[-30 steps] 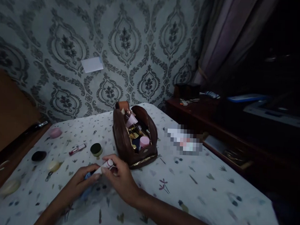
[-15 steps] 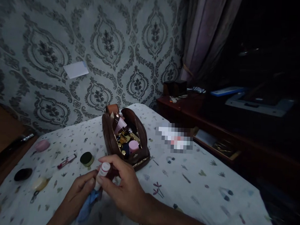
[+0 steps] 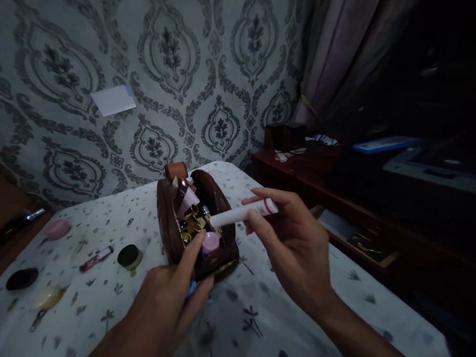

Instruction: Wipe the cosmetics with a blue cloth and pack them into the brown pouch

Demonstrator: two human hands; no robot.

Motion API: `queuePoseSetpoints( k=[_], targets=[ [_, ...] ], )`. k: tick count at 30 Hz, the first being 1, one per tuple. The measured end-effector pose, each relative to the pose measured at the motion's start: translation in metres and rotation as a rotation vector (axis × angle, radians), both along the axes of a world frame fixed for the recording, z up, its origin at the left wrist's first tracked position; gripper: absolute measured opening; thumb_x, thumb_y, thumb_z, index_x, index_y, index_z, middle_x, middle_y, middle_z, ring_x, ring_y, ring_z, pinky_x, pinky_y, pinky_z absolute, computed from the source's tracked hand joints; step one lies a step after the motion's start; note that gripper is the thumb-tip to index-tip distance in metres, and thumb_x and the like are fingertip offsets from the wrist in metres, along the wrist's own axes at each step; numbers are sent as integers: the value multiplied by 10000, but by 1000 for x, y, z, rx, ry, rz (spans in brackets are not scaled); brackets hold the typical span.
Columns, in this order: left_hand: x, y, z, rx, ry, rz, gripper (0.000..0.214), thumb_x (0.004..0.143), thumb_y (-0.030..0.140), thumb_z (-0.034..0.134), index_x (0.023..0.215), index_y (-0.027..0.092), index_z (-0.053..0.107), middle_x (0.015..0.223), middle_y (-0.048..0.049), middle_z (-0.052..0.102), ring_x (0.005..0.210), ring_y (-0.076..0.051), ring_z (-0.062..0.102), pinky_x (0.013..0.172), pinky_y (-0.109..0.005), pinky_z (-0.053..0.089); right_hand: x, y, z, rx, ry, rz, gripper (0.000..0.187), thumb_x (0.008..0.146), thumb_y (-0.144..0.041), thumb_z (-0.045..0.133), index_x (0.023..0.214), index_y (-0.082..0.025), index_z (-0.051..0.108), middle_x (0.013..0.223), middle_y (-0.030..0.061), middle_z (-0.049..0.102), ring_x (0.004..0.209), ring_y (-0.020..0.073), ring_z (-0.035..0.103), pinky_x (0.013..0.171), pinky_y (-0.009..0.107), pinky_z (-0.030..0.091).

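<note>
My right hand (image 3: 298,244) grips a slim white tube (image 3: 236,215) with a red band near one end, holding it above the right side of an open brown bag (image 3: 167,217). At the bag's near edge is my left hand (image 3: 162,296), its index finger reaching to the opening. Part of a blue cloth (image 3: 192,289) shows between that hand's thumb and fingers; the rest is hidden. Inside the bag are a round pink-lidded jar (image 3: 210,242), a pale pink packet (image 3: 188,199) and several gold and dark small items.
On the patterned white cloth to the left lie a dark-lidded jar (image 3: 129,257), a small red-and-clear tube (image 3: 96,259), a pink oval item (image 3: 57,229), a black oval item (image 3: 22,278) and a yellowish round item (image 3: 48,297). An open drawer (image 3: 384,260) juts out at right.
My right hand has moved right and up with the white tube, away from my left hand and the cloth. My left hand has shifted right to the bag's near edge.
</note>
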State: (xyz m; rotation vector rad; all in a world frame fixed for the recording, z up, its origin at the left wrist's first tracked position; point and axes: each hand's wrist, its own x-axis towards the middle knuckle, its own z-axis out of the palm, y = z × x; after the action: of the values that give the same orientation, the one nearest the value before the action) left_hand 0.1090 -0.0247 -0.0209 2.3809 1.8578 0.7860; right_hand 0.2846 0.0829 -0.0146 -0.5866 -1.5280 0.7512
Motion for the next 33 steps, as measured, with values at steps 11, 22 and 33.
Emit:
queuePoseSetpoints(
  k=[11, 22, 33],
  targets=[
    [-5, 5, -27, 77, 220, -45, 712, 972, 269, 402, 1564, 162, 22, 712, -23, 746, 471, -187, 672, 383, -237, 479, -10, 32, -2, 273, -414, 53, 348, 950, -217, 547, 1297, -235, 542, 1067, 61, 688, 869, 175, 671, 720, 285, 543],
    [-12, 3, -42, 76, 193, -3, 715, 981, 319, 425, 1573, 217, 39, 711, -13, 736, 496, -156, 672, 398, -207, 498, -21, 47, 22, 406, -715, 201, 110, 944, -218, 540, 1048, -233, 572, 745, -28, 614, 586, 115, 552, 527, 223, 386],
    [-15, 0, -45, 33, 208, 18, 740, 939, 283, 457, 1572, 206, 80, 695, -26, 728, 492, -171, 661, 438, -235, 517, -44, 56, 46, 451, -900, 286, 142, 889, -167, 576, 773, -221, 516, 657, -57, 498, 513, 73, 413, 499, 213, 242]
  ],
)
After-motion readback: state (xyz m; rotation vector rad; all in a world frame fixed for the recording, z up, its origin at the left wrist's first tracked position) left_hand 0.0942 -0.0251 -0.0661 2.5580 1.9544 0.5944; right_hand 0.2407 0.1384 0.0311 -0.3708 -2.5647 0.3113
